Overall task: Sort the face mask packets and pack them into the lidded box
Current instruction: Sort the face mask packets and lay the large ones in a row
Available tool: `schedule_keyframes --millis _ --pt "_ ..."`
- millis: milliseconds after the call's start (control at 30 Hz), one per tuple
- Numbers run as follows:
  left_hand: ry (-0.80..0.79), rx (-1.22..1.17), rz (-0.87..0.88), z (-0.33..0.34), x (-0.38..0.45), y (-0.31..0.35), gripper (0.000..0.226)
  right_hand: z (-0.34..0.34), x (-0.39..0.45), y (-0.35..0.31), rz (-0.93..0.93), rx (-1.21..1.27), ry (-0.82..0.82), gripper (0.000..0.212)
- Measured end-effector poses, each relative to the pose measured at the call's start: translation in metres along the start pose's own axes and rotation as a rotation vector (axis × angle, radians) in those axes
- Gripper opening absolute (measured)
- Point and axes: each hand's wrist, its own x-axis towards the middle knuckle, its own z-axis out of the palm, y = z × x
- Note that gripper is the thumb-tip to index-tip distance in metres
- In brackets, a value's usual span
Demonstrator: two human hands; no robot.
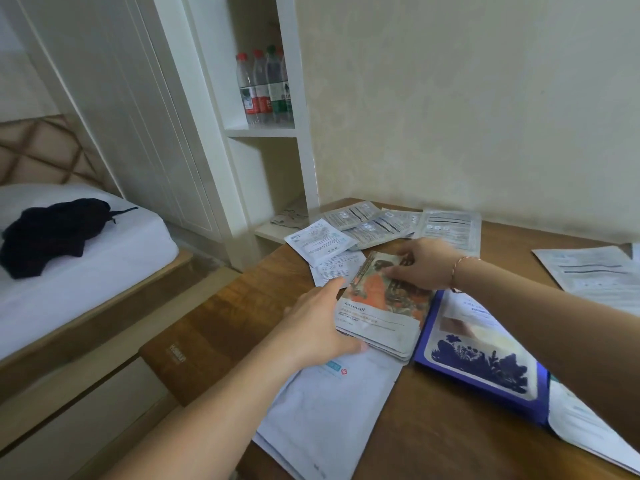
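A stack of face mask packets with an orange picture (pixel 384 306) lies in the middle of the wooden table (pixel 433 427). My left hand (pixel 318 323) grips the stack's near left edge. My right hand (pixel 422 263) rests on its far end, fingers pressing the top packet. A blue packet with a dark flower print (pixel 485 362) lies right of the stack. A large white packet (pixel 332 414) lies under my left forearm. Several silver-grey packets (pixel 377 225) and small white ones (pixel 320 240) are spread at the table's far edge. No lidded box is in view.
More white packets lie at the right edge (pixel 595 271) and near right corner (pixel 588 434). A white shelf with water bottles (pixel 265 88) stands behind the table. A bed with a dark garment (pixel 55 233) is to the left. A wall backs the table.
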Motion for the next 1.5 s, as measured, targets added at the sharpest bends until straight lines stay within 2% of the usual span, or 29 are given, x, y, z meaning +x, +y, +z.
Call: schedule_keyframes --millis 100,233,367,467,533,567,733,800,900,1100,1267,1367,1467,1500 --pt "0.005 0.004 0.009 0.000 0.000 0.000 0.099 0.003 -0.002 0.000 -0.026 -0.030 0.021 0.047" --pt "0.031 -0.007 0.042 -0.001 -0.001 0.000 0.085 0.003 -0.005 -0.004 -0.019 -0.048 0.044 0.046" --pt "0.042 -0.020 0.063 0.002 0.000 -0.004 0.086 0.004 -0.007 -0.006 0.000 -0.047 0.045 0.046" --pt "-0.052 -0.011 0.069 -0.004 0.003 -0.006 0.090 0.004 -0.004 -0.001 0.005 0.028 0.026 0.048" --pt "-0.134 0.060 0.062 -0.020 0.011 -0.010 0.097 0.002 -0.003 0.003 0.025 0.087 0.042 0.059" --pt "-0.126 0.084 0.049 -0.029 0.021 -0.013 0.095 0.001 -0.002 0.004 0.030 0.102 0.063 0.063" --pt "0.253 0.111 -0.020 -0.047 0.096 -0.033 0.069 -0.005 -0.006 0.008 -0.002 0.143 0.165 0.055" --pt "0.287 0.135 -0.020 -0.040 0.123 -0.036 0.068 -0.007 -0.008 0.007 -0.018 0.155 0.180 0.052" --pt "0.234 0.184 -0.051 -0.030 0.147 -0.043 0.069 -0.011 -0.011 0.004 -0.065 0.157 0.197 0.049" --pt "0.251 0.659 0.156 -0.026 0.149 -0.048 0.063 -0.004 -0.014 0.004 -0.155 0.148 0.249 0.051" --pt "0.162 0.993 0.357 -0.034 0.129 -0.036 0.032 0.006 -0.018 -0.010 -0.166 0.179 0.236 0.048" --pt "0.128 1.118 0.435 -0.038 0.109 -0.043 0.021 0.005 -0.025 -0.018 -0.189 0.079 0.304 0.046" --pt "0.240 1.155 0.548 -0.044 0.077 -0.058 0.004 -0.001 -0.039 -0.035 -0.277 -0.005 0.315 0.052" --pt "0.305 1.121 0.611 -0.044 0.064 -0.061 0.009 -0.002 -0.046 -0.045 -0.320 -0.030 0.299 0.056"
